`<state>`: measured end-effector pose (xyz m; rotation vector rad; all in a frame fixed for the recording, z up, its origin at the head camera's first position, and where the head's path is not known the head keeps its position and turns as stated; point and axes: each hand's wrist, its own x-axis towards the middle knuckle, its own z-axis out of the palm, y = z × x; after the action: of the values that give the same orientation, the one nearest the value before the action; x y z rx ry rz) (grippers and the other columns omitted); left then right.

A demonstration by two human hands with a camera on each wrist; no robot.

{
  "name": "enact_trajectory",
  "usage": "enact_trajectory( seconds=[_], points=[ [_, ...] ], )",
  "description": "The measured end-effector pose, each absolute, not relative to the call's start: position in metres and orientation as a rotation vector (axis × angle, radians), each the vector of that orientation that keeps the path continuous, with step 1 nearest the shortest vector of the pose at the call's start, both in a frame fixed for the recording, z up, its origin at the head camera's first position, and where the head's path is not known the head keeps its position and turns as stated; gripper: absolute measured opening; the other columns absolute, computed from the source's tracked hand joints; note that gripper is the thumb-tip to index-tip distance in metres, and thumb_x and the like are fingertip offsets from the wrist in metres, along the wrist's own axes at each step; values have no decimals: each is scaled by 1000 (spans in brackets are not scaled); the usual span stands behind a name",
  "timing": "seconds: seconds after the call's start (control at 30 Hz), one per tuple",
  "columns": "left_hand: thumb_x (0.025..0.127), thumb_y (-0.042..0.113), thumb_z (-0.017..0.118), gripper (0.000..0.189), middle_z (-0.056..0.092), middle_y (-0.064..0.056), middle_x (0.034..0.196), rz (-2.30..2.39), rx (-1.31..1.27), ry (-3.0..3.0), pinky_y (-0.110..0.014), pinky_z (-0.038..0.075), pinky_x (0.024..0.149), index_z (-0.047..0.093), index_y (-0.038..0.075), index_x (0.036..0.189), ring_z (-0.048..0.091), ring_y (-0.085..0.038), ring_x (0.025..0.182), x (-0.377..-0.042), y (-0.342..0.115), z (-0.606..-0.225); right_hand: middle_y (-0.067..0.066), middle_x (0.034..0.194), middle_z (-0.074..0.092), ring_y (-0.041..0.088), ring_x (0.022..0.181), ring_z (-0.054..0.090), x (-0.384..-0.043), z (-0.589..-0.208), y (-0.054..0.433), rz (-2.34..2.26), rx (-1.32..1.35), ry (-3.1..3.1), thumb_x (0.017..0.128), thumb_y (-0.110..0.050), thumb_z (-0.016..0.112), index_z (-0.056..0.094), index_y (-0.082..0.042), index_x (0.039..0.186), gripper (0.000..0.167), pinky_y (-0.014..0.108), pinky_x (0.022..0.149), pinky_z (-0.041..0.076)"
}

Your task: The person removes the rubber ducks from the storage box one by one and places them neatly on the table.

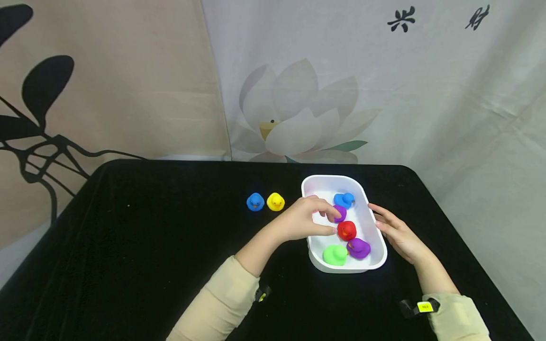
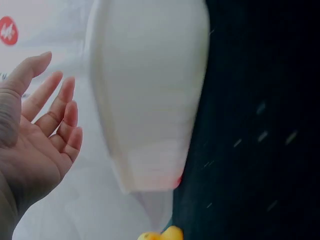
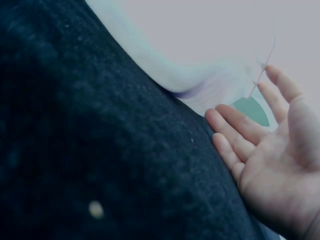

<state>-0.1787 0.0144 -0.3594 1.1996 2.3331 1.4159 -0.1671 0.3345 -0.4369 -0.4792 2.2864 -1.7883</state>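
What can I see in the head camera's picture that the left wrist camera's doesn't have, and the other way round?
Only the head view shows the right hand, the blue ducks, and the purple ducks and green duck in the tray.

Only the left wrist view shows the left hand's palm and a red mark on the backdrop.

Both share the left hand, tray, backdrop, black cloth and yellow duck, cut off in the wrist view.

Left hand point(image 2: 40, 137), fingers slightly bent, near a blurred white tray point(image 2: 150, 95).
Left of the tray, a yellow toy point(image 2: 172, 233) partly shows; black cloth point(image 2: 260, 185) covers the bench.
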Motion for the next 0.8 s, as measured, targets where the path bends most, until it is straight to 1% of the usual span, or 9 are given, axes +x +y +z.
enact_trajectory(
  seconds=[0.1,0.17,0.33,0.67,0.8],
  points=[
    [81,23,77,35,67,2,99,1374,1264,2318,-24,46,86,69,10,113,57,-8,94,-175,22,-365,-1,136,44,8,116,52,-167,-438,335,-1782,-484,2292,102,-15,42,30,-10,149,49,28,91,45],
    [81,24,77,36,67,3,100,1333,1276,2310,-21,45,85,69,11,114,56,-4,92,-172,26,-368,-1,136,45,8,116,52,-168,-438,335,-1778,-490,2294,102,-15,41,30,-10,149,49,28,91,45],
    [81,25,77,37,64,9,98,1261,1259,2298,-19,45,84,68,13,115,56,-4,93,-167,34,-373,-2,135,45,9,116,52,-168,-439,335,-1775,-499,2294,102,-14,41,30,-11,150,49,27,91,44],
    [80,22,78,35,66,8,100,1117,1288,2324,-16,46,82,69,12,113,58,-4,93,-167,43,-381,-5,133,47,7,115,52,-168,-440,336,-1776,-493,2296,102,-14,41,30,-11,149,49,24,91,43],
    [78,25,81,37,67,12,97,1010,1253,2417,-13,44,78,71,16,112,58,-1,90,-166,46,-382,-5,133,46,7,115,52,-168,-439,336,-1777,-493,2298,102,-14,41,30,-12,149,49,26,91,44]
  ],
)
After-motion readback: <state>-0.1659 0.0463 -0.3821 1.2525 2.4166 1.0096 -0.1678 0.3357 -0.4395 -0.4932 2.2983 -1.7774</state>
